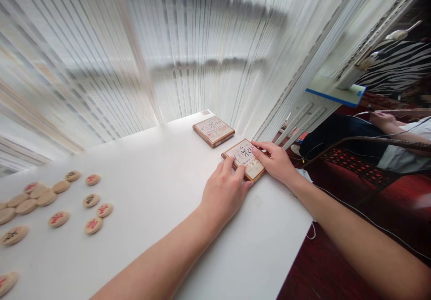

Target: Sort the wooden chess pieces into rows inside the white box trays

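A flat Chinese chess box [251, 167] with dark brush lettering lies on the white table near its right edge. My left hand [225, 185] grips its near left side, fingertips bent over the top. On the far right side my right hand [278, 163] holds the same box, the thumb on its lid and the fingers along the edge. A second box [213, 129] of the same look lies just beyond, apart from both hands. To the left, several round wooden chess pieces [59, 218] are scattered, some marked red, some black, others blank side up.
The white table [151, 228] ends at the right, above a dark red floor [313, 273]. Behind it hangs a string curtain [202, 44]. A seated person [387, 120] is at the right, near a small shelf [336, 91] and a loose white cable [350, 210].
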Demonstrator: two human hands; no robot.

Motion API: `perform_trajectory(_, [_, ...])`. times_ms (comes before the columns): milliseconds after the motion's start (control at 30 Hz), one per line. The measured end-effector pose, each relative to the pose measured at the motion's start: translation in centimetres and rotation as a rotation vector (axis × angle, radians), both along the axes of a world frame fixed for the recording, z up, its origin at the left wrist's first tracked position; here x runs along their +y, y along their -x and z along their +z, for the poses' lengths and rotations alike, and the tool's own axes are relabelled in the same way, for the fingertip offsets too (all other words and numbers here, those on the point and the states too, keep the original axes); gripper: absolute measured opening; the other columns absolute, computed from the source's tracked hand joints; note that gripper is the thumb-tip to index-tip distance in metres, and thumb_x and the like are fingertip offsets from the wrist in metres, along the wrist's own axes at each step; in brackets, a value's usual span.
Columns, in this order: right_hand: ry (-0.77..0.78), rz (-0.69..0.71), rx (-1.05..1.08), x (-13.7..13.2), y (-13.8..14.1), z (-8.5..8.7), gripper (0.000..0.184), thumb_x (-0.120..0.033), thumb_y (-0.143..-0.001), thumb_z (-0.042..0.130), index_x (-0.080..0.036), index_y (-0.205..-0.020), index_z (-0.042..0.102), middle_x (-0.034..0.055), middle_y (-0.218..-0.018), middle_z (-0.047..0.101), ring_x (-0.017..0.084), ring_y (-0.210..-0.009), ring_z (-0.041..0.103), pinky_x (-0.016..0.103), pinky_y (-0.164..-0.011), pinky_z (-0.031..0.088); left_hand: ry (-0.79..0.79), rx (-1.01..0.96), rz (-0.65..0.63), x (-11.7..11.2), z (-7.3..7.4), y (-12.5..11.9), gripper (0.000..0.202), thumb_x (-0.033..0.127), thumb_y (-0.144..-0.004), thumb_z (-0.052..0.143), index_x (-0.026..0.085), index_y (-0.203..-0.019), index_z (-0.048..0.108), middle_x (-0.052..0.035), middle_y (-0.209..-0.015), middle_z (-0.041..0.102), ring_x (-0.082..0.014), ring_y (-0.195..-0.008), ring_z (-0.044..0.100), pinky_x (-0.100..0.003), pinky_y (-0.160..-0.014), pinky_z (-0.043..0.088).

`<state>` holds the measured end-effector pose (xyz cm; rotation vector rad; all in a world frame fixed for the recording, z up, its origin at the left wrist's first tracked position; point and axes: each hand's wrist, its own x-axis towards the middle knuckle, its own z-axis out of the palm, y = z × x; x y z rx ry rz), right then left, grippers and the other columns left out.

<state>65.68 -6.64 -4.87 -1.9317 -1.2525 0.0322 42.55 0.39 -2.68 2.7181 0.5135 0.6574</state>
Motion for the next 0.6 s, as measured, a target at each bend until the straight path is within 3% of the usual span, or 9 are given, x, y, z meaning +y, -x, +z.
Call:
perform_trajectory(233, [-0.009, -0.028, 0.039, 0.0, -0.1, -0.3, 0.038, -0.042, -0.097, 0.065, -0.021, -0.125, 0.081, 0.0125, -0.127, 0.08, 0.033, -0.114, 0.075, 0.05, -0.1, 0.059, -0.001, 0.002, 0.007, -0.2, 0.2, 0.1, 0.026, 0.032, -0.099, 0.072, 0.017, -0.119, 0.067, -0.0189, -0.139, 0.06, -0.0356, -0.125, 0.065, -0.049, -0.103, 0.062])
perform_trajectory(400, [-0.026, -0.061, 0.122, -0.1, -1.1, -1.2, 0.037, -0.042, -0.104, 0.061, -0.021, -0.13, 0.077, 0.0111, -0.125, 0.081, 0.031, -0.109, 0.077, 0.049, -0.099, 0.061, 0.001, -0.02, 0.034, -0.3, 0.3, 0.2, 0.048, 0.039, -0.095, 0.071, 0.015, -0.134, 0.058, -0.0216, -0.146, 0.054, -0.0369, -0.12, 0.064, -0.051, -0.101, 0.062])
perform_trajectory(600, [-0.028, -0.077, 0.139, -0.2, -2.1, -1.8, 0.035, -0.037, -0.106, 0.07, -0.019, -0.136, 0.067, 0.0115, -0.138, 0.068, 0.027, -0.115, 0.072, 0.048, -0.097, 0.063, 0.004, -0.027, 0.059, -0.3, 0.4, 0.4, 0.054, 0.038, -0.095, 0.067, 0.013, -0.141, 0.052, -0.0228, -0.146, 0.054, -0.037, -0.118, 0.065, -0.052, -0.1, 0.06])
